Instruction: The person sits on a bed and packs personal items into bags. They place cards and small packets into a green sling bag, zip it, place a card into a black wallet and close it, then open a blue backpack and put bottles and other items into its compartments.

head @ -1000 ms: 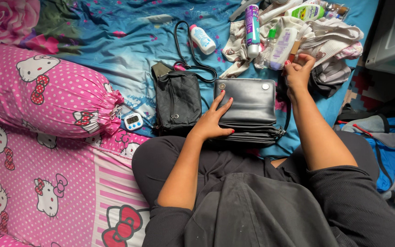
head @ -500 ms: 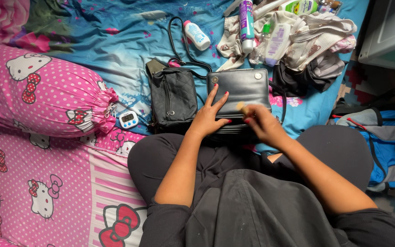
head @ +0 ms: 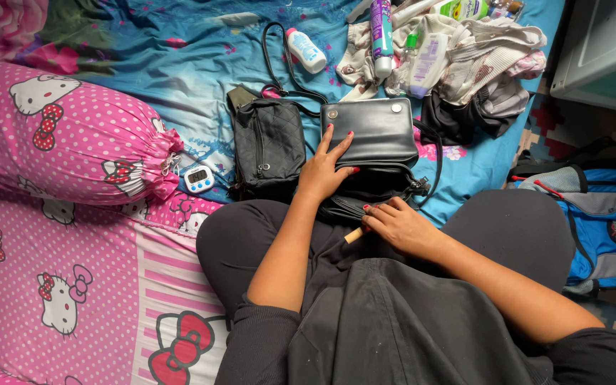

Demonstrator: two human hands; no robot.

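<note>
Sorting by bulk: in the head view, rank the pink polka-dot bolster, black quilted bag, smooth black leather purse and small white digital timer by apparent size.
1. Pink polka-dot bolster.
2-3. Smooth black leather purse and black quilted bag: look alike, unranked.
4. Small white digital timer.

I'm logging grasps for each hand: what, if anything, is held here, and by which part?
The right hand pinches a small tan tube by one end. The left hand holds nothing, resting flat on the black wallet-style bag.

Quilted bag [head: 269, 146] left of flap purse [head: 379, 135]
</note>
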